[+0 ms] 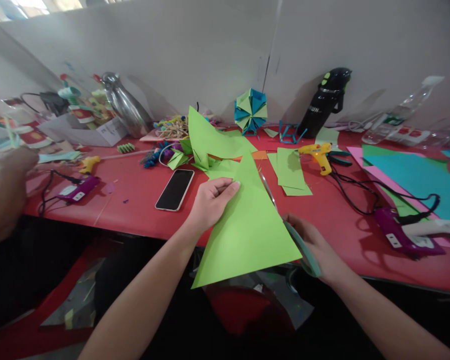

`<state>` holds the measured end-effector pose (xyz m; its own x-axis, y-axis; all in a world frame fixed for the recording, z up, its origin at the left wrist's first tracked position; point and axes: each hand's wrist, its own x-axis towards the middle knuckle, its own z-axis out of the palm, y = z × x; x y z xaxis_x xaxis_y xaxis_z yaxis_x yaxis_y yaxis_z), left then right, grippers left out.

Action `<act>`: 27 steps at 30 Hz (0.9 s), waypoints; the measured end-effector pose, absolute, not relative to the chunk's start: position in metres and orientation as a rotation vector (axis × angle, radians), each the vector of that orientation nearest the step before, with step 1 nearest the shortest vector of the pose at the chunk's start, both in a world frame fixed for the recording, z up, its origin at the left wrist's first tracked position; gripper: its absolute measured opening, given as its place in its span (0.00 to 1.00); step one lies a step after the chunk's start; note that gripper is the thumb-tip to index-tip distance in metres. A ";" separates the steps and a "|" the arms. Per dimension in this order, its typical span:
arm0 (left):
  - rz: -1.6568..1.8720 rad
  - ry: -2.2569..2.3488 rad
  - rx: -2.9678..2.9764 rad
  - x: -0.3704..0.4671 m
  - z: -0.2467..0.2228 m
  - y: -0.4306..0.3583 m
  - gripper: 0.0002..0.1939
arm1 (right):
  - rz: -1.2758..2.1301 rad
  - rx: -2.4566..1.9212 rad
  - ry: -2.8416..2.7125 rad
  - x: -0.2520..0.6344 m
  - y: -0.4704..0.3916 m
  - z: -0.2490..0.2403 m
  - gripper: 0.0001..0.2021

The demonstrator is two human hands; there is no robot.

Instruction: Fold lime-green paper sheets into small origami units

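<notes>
A large sheet of light green paper (249, 225) hangs over the table's front edge. My left hand (213, 200) pinches its left side between thumb and fingers. At the sheet's right edge, my right hand (311, 245) is closed round a pair of scissors (304, 251) with pale green handles. One metal blade shows along the paper's right edge; the rest of the scissors is partly hidden by the sheet. Beyond the sheet lie a curled green paper piece (219, 140) and several cut green rectangles (290, 172).
A phone (175, 190) lies left of my left hand. Right are a yellow glue gun (318, 155), a purple power strip (407, 235) and coloured sheets (416, 175). A black bottle (324, 102) and paper ornament (251, 111) stand behind. Another person's arm (5, 190) is at far left.
</notes>
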<state>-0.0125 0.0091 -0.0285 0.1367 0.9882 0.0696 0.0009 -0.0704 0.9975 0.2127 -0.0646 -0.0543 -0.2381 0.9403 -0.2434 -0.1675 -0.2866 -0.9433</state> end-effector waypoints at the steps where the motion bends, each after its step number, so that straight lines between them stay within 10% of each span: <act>1: 1.152 1.074 1.323 -0.013 -0.029 0.009 0.18 | 1.692 -1.115 -1.052 0.213 -0.065 -0.055 0.18; 27: 0.927 1.053 1.342 -0.005 -0.028 0.001 0.18 | 1.663 -1.219 -0.954 0.210 -0.065 -0.045 0.24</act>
